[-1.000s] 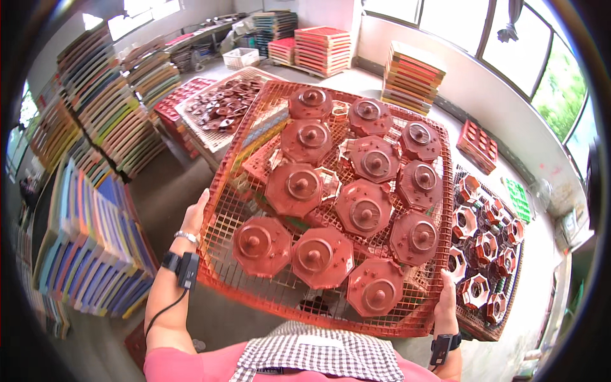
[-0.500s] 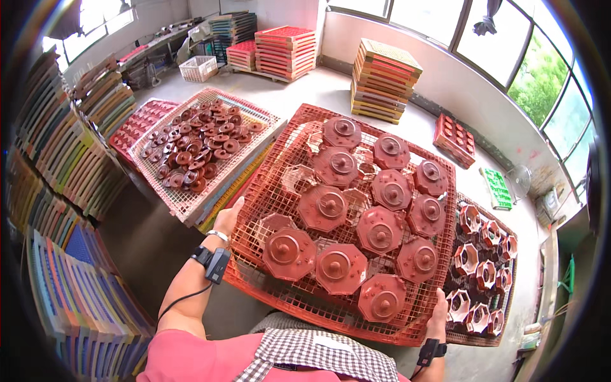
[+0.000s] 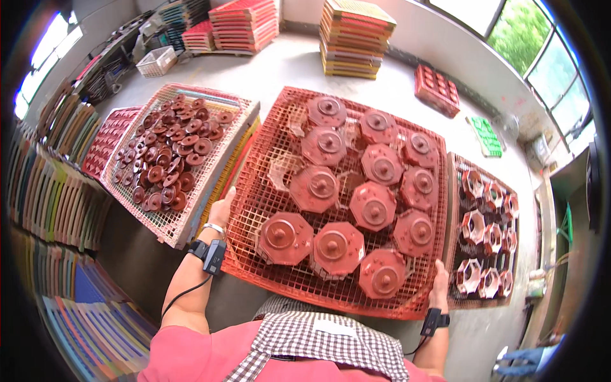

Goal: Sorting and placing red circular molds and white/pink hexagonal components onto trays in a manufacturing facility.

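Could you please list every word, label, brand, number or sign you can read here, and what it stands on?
No text can be read in this view.
White patch on the checked apron: any print is too blurred to read.
Left black wrist device: any marking is too small to read.
Red tray: no lettering can be made out.

From the person's head, the left fisheye camera looks down and forward, near above a red plastic mesh tray (image 3: 273,279).

Red tray (image 3: 273,286), reddish-brown pots (image 3: 373,206), dark-and-white checked apron (image 3: 299,340)
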The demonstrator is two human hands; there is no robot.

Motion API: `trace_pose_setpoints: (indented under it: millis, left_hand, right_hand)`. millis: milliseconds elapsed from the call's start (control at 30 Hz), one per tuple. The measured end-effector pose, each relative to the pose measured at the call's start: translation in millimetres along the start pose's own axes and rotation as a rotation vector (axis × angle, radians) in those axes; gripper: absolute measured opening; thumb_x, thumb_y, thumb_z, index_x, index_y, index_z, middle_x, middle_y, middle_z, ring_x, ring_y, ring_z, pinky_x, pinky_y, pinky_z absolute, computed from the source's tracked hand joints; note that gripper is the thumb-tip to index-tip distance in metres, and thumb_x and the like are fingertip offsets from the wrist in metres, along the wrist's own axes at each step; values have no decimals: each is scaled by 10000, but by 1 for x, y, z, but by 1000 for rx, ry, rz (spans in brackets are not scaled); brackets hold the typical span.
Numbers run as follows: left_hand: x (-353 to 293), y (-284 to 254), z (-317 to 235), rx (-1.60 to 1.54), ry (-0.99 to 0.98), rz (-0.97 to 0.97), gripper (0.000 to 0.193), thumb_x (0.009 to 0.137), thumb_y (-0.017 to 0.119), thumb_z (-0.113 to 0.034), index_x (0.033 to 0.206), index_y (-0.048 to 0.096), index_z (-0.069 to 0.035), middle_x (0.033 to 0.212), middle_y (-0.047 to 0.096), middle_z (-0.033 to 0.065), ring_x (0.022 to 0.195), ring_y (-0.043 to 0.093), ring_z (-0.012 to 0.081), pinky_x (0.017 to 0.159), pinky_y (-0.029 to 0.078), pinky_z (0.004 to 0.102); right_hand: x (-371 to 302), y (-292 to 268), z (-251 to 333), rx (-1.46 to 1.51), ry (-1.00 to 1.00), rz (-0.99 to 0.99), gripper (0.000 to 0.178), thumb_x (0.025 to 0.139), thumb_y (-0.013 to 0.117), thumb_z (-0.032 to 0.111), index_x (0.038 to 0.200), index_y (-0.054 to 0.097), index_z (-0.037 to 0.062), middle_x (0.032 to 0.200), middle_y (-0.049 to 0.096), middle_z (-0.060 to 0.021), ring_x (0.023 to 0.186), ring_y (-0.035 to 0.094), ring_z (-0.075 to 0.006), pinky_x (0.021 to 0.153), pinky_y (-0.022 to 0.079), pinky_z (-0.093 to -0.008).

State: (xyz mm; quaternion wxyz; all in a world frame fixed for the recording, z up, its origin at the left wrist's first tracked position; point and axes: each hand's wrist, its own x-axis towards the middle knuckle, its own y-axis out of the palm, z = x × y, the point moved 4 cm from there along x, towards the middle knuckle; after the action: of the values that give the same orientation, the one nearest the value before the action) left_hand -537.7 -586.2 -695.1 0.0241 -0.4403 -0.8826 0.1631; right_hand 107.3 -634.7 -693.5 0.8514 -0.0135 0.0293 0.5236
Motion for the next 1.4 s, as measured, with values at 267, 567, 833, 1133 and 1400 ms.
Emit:
trace_pose_setpoints:
  millis: [267, 567, 833, 1133, 1400]
  left_hand:
    - [-24, 7, -34, -54, -91, 68, 700, 821, 519, -525, 1150, 498, 92, 1092, 552, 136, 931, 511, 183, 853, 394, 300]
    - [-129, 40, -124, 311, 670, 197, 268, 803, 620, -142, 1048, 576, -41, 994, 587, 91, 928, 558, 188, 788, 456, 295]
    - [-214, 128, -163, 482, 1107, 511, 291, 710, 667, -132, 979, 591, -51, 905, 569, 90, 872, 517, 261, 771, 413, 360]
    - [-203, 157, -154, 429, 1143, 556, 182, 680, 669, -80, 819, 568, -23, 938, 548, 105, 896, 519, 295, 776, 438, 372]
    - [-203, 161, -154, -286, 468, 726, 126, 837, 582, -89, 918, 528, -9, 1018, 570, 96, 907, 556, 118, 739, 454, 236]
  right_hand:
    - [7, -10, 7, -74, 28, -30, 322, 878, 515, 242, 1032, 577, -34, 1027, 583, -50, 946, 518, -112, 824, 402, -261]
    - [-72, 78, 117, -655, -568, 479, 297, 719, 666, 113, 997, 575, 59, 862, 524, -66, 669, 542, -154, 635, 449, -292]
    - [-94, 99, 103, -883, -808, 586, 236, 667, 695, 101, 867, 573, 69, 798, 514, -69, 687, 562, -236, 631, 468, -317]
    - [-78, 90, 110, -487, -328, 596, 118, 732, 647, 57, 838, 616, 15, 763, 583, -31, 618, 555, -93, 570, 459, -222]
    - [-70, 112, 149, -281, -272, 625, 125, 752, 642, 57, 863, 620, 4, 798, 593, -14, 675, 555, -54, 597, 454, -196]
